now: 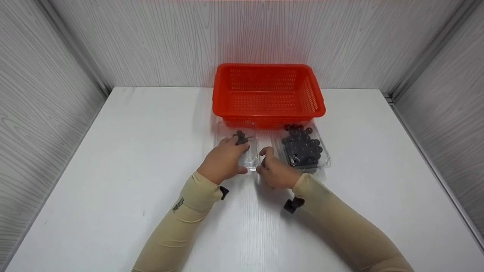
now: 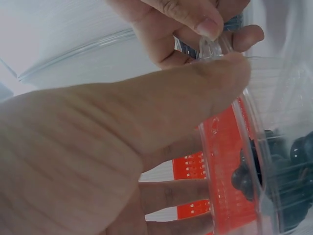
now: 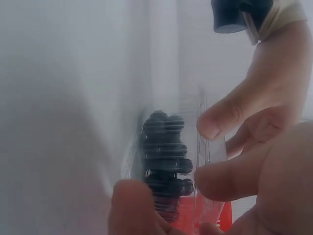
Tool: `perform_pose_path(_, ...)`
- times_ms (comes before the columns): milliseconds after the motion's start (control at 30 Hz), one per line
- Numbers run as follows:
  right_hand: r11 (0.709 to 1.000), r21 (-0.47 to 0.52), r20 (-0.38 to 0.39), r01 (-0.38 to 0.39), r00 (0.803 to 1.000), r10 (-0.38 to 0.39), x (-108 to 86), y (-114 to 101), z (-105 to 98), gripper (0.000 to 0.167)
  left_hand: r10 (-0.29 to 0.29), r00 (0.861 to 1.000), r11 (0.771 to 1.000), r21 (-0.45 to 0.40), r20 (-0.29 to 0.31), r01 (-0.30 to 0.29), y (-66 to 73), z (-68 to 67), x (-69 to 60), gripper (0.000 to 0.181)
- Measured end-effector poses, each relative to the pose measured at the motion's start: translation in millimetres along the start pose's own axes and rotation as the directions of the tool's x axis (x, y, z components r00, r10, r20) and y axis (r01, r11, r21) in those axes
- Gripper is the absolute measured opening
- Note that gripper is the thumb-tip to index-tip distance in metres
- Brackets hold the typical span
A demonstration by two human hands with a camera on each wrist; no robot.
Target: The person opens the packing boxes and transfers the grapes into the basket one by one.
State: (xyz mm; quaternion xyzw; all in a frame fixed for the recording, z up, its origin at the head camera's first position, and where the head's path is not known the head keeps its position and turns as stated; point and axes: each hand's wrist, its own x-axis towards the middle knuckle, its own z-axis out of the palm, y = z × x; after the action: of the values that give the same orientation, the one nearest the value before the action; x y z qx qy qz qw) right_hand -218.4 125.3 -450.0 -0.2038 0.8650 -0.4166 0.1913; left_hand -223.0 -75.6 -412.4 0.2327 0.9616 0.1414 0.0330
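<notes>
A clear plastic clamshell box with a few dark grapes lies in front of the red basket. My left hand rests on this box, its fingers fairly straight across the top and the thumb at the front rim. At the box's near right corner, my right hand pinches the plastic edge between thumb and curled finger. The grapes show through the clear wall in the right wrist view. A second clear box, full of dark grapes, stands right of my right hand.
The red plastic basket stands behind both boxes, against the back wall. The white table runs between side walls on the left and right.
</notes>
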Motion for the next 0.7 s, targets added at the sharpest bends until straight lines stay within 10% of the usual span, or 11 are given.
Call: perform_pose_path(700,0.92,0.39,0.003,-0.037,0.999,0.039,13.8,10.1,6.2,0.044,0.016,0.999,0.999,0.048,0.041,-0.018,-0.9,-4.0,-3.4,0.059)
